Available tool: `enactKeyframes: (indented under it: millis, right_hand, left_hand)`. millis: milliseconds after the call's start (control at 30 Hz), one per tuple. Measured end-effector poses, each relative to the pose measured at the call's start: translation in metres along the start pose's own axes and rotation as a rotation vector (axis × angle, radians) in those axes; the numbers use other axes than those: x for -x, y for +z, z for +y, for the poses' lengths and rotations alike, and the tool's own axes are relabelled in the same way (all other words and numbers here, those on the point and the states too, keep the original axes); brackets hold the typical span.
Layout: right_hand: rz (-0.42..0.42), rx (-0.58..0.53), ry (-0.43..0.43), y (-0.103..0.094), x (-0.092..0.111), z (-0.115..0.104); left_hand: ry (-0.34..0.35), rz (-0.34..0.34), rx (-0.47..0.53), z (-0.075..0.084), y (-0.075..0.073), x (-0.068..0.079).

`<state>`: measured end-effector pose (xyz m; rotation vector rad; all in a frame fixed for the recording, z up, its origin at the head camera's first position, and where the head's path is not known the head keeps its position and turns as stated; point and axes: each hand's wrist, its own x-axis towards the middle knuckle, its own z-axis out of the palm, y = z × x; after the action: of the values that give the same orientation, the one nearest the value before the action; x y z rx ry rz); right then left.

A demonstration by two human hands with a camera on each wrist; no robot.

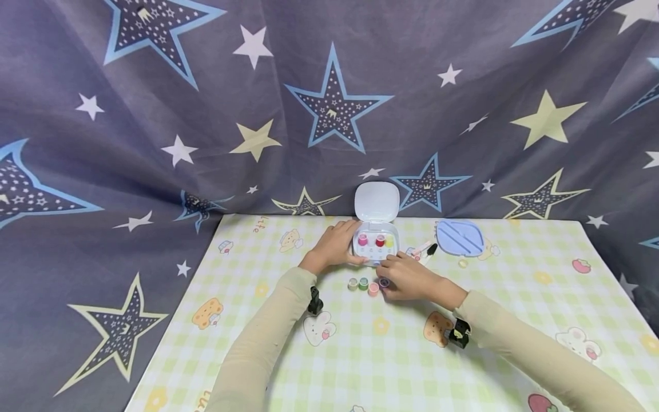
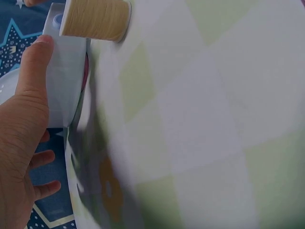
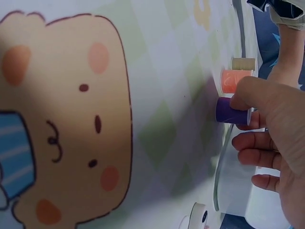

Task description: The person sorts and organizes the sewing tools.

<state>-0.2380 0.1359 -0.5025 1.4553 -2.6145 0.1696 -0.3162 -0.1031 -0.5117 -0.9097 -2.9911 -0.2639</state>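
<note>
A white sewing box [image 1: 372, 252] stands at the table's back edge, its lid [image 1: 377, 201] raised. Inside are a pink spool [image 1: 362, 240], a red spool [image 1: 380, 240] and a yellow spool [image 1: 389, 242]. My left hand [image 1: 336, 244] grips the box's left side, its thumb along the front wall in the left wrist view. In front of the box, my right hand [image 1: 409, 276] pinches a purple thread spool [image 3: 232, 110] between thumb and fingers. Beside it stand a coral spool [image 1: 373, 289], a green spool [image 1: 364, 284] and a beige spool [image 2: 95, 19].
Right of the box lie a small black-tipped tool [image 1: 431, 249] and a slim pink-and-white item [image 1: 421, 249]. Farther right is a blue divided tray [image 1: 460, 237], with a small yellowish round piece [image 1: 463, 264] before it. A star-patterned curtain [image 1: 329, 171] hangs behind the table.
</note>
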Motion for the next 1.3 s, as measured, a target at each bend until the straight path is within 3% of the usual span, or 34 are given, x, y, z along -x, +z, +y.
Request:
enactKeyframes:
  millis: [333,967,1300]
  right_hand:
    - [-0.004,-0.017,0.011,-0.0018,0.002,0.0001]
    - [0.011,0.0,-0.001,-0.0064,-0.0019,0.0015]
    - [0.01,0.019,-0.013,-0.005,0.0007,-0.0031]
  left_hand:
    - [0.005,-0.005,-0.017,-0.0005,0.0029,-0.0031]
    - [0.004,0.011,-0.006,-0.0017,-0.0046,-0.0034]
    - [0.013,0.003,0.002,-0.0009,0.0012,-0.0012]
